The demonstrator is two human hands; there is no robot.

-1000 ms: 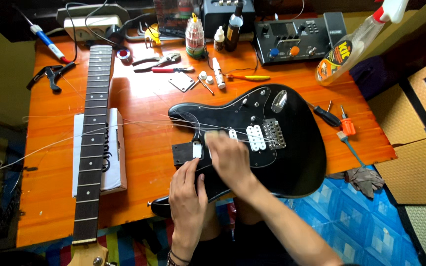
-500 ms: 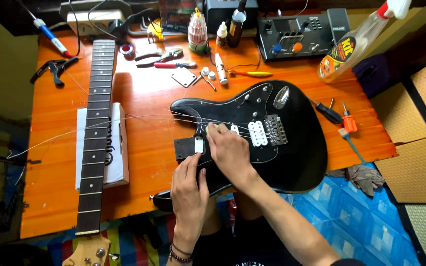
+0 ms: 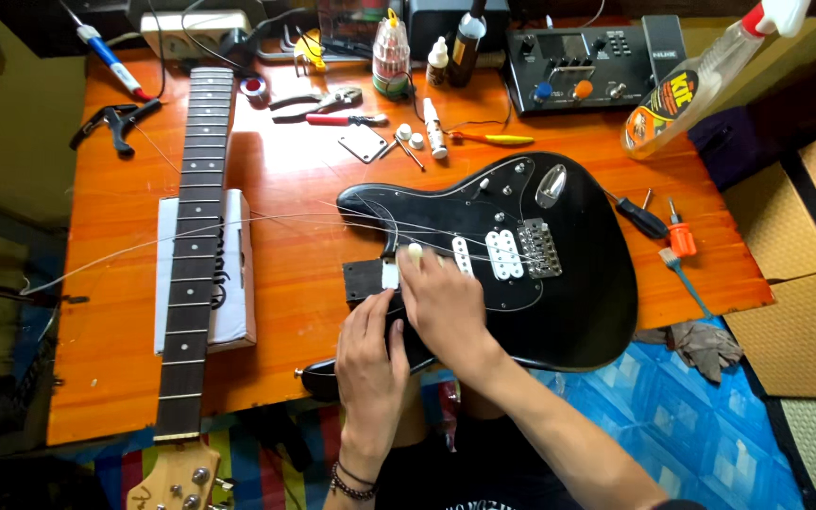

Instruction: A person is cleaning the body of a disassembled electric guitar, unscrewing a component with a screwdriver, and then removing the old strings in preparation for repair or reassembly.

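Observation:
A black electric guitar body [image 3: 559,283] with white pickups lies on the orange table [image 3: 295,189], its neck taken off. My right hand [image 3: 446,307] lies palm down on the pickguard, fingertips on the white pickup nearest the neck pocket [image 3: 361,281]. Whether it pinches anything is hidden. Beside it my left hand [image 3: 370,354] rests flat on the lower horn, fingers apart, tips touching a small white piece at the pocket's edge. Loose strings [image 3: 266,222] trail left from the body.
The detached neck [image 3: 195,236] lies on a white box [image 3: 238,283] at the left. At the back are pliers [image 3: 318,99], a metal plate [image 3: 363,144], small bottles [image 3: 436,61], an effects unit [image 3: 583,66] and a spray bottle [image 3: 687,85]. Screwdrivers [image 3: 658,227] lie right of the body.
Both hands stay at the neck end of the guitar body with only small finger movement. The view has shifted slightly.

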